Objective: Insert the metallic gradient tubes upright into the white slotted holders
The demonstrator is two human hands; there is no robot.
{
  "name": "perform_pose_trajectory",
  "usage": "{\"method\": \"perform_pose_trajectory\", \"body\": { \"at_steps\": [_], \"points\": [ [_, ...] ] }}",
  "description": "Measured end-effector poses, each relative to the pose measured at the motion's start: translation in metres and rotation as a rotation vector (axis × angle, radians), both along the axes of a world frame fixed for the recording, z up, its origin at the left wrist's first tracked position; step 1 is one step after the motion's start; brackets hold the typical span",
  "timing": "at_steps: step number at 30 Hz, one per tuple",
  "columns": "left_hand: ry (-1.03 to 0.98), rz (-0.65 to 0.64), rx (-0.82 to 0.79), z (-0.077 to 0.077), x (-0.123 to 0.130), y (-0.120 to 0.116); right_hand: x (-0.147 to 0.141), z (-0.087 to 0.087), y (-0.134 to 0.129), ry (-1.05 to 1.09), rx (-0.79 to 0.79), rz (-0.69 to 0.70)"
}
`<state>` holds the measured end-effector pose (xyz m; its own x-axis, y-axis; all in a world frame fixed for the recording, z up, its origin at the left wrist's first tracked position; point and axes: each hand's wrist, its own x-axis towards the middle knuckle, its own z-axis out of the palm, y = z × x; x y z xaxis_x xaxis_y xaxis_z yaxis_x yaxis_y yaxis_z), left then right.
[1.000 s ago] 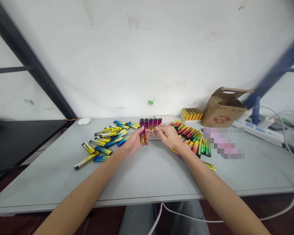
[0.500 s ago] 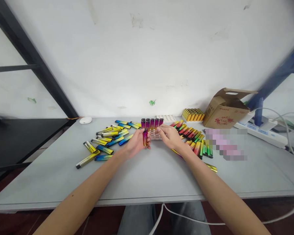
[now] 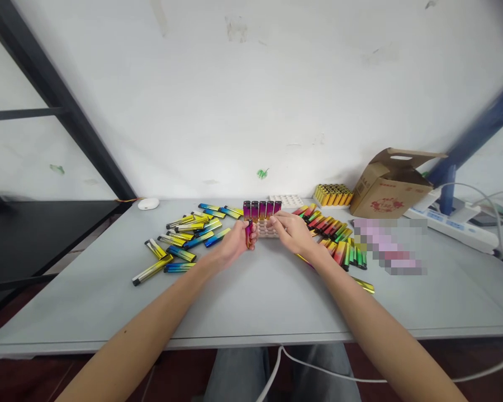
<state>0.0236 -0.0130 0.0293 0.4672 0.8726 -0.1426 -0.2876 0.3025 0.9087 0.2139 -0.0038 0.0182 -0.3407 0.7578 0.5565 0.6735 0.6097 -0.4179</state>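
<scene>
A purple-to-orange lighter [image 3: 248, 233] stands upright in my left hand [image 3: 237, 241], its fingers wrapped round it. Just right of it, my right hand [image 3: 292, 230] is closed in a pinch by the right end of a row of purple lighters [image 3: 262, 209]; what its fingertips hold, if anything, is hidden. Those lighters stand upright along the back of a white tray with holes [image 3: 268, 228], which lies between my hands. To my left lie loose yellow and blue lighters [image 3: 198, 240]. Red, yellow and green lighters [image 3: 337, 251] are heaped by my right wrist.
At the wall stands a tray full of golden lighters [image 3: 333, 194], beside another white holed tray [image 3: 285, 200]. Further right are an open cardboard box [image 3: 385, 192], a pixelated pink item [image 3: 388, 245] and a white power strip [image 3: 452, 226]. A white case [image 3: 148, 204] sits at the back left.
The lighter in my left hand has turned slightly and now shows its narrow side. My right hand stays at the same end of the row. The view has shifted a little.
</scene>
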Motion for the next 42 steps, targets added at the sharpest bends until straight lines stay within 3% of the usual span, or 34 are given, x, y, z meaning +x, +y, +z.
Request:
{"method": "perform_pose_trajectory", "body": {
  "at_steps": [11,27,42],
  "points": [
    [0.036,0.04,-0.009,-0.0044,0.0062,-0.0024,-0.0011,0.0,-0.0005,0.022,-0.003,0.006],
    [-0.176,-0.055,-0.072,0.0009,0.002,-0.004,0.0004,0.0002,0.0001,-0.008,-0.037,-0.073],
    [-0.205,-0.121,-0.116,-0.0003,0.0002,-0.0019,0.0008,-0.0007,0.0005,0.022,0.007,-0.105]
  ]
}}
